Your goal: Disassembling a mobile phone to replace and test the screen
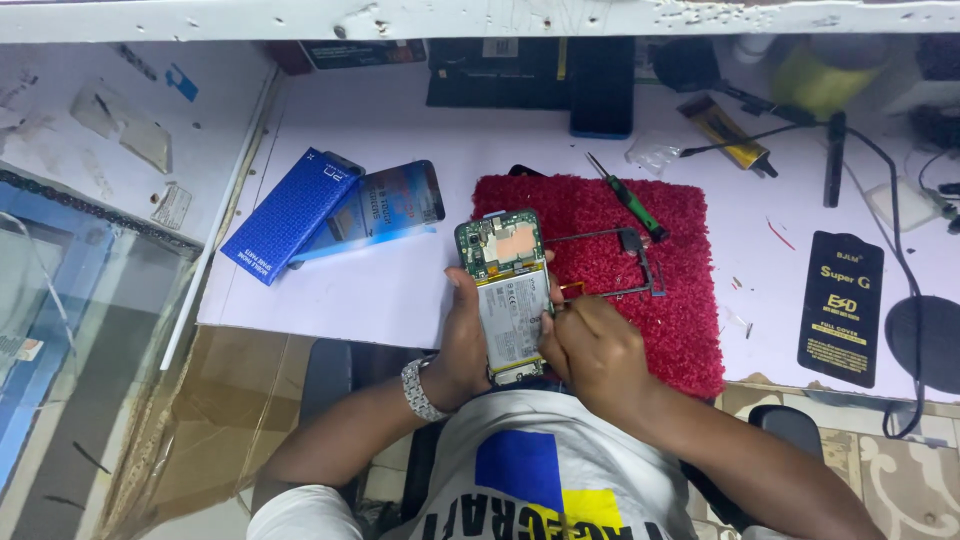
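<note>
My left hand (pixel 462 345) grips an opened phone (pixel 508 295) by its left edge, back cover off, with the green circuit board at the top and the silver battery below. My right hand (pixel 592 350) rests against the phone's right edge near the battery, fingers curled close; whether it pinches a small tool or part is hidden. A metal watch sits on my left wrist (pixel 418 390). Just right of the phone a thin dark frame piece (pixel 628 262) lies on the red mat (pixel 680 320).
A green-handled screwdriver (pixel 630 200) lies at the mat's top edge. Two blue boxes (pixel 292 214) sit left on the white desk (pixel 380 290). A black flat package (pixel 842 308) lies right, with cables, a glue tube (pixel 728 132) and dark devices along the back.
</note>
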